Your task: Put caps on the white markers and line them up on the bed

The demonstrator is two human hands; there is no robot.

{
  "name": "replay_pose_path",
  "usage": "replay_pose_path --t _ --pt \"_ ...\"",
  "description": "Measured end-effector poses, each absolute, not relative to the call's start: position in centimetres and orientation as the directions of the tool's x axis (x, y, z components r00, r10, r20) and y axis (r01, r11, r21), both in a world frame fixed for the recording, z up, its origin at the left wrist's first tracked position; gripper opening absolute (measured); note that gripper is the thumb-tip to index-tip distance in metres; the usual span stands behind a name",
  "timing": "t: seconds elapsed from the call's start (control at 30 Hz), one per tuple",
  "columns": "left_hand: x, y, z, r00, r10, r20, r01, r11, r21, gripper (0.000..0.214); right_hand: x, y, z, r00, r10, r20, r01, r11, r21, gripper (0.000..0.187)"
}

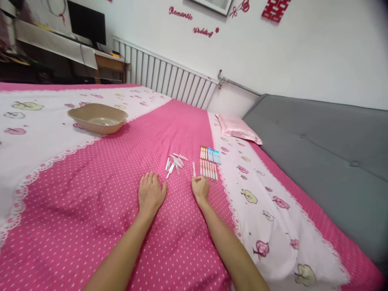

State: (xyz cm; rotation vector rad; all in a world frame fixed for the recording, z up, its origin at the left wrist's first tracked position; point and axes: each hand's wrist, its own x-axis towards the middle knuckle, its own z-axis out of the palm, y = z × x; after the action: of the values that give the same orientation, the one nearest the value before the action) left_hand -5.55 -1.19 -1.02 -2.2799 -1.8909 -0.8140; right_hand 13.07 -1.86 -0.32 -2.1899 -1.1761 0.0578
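My left hand lies flat on the pink dotted bedspread, fingers stretched out and holding nothing. Just ahead of it is a loose pile of white and pale pink pens, pointing various ways. My right hand is closed around the lower end of a pale pink pen that points away from me. To the right of that pen, pens stand in neat side-by-side rows: orange pens and blue pens at the back, pink-and-white pens in front.
A beige plastic basin sits on the bed at the left, with something small and unclear inside. A pink pillow lies near the grey padded headboard. Beyond the bed are a radiator and a desk with a monitor.
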Motion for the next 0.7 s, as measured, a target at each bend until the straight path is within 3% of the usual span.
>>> replay_pose_path --t 0.2,0.43,0.7 --pt "-5.8 -1.4 -1.2 0.11 0.894 0.435 0.927 -0.25 0.279 0.056 16.1 -4.1 0.9 0.647 0.706 0.287 0.7 -0.403 -0.589 0.03" --pt "-5.9 -1.2 -1.3 0.112 0.885 0.452 0.926 -0.258 0.276 0.055 22.6 -5.7 1.9 0.753 0.605 0.258 0.628 -0.545 -0.556 0.028" --pt "-5.9 -1.2 -1.4 0.105 0.888 0.448 0.925 -0.252 0.284 0.054 24.6 -4.7 0.3 0.778 0.603 0.176 0.601 -0.632 -0.489 0.025"
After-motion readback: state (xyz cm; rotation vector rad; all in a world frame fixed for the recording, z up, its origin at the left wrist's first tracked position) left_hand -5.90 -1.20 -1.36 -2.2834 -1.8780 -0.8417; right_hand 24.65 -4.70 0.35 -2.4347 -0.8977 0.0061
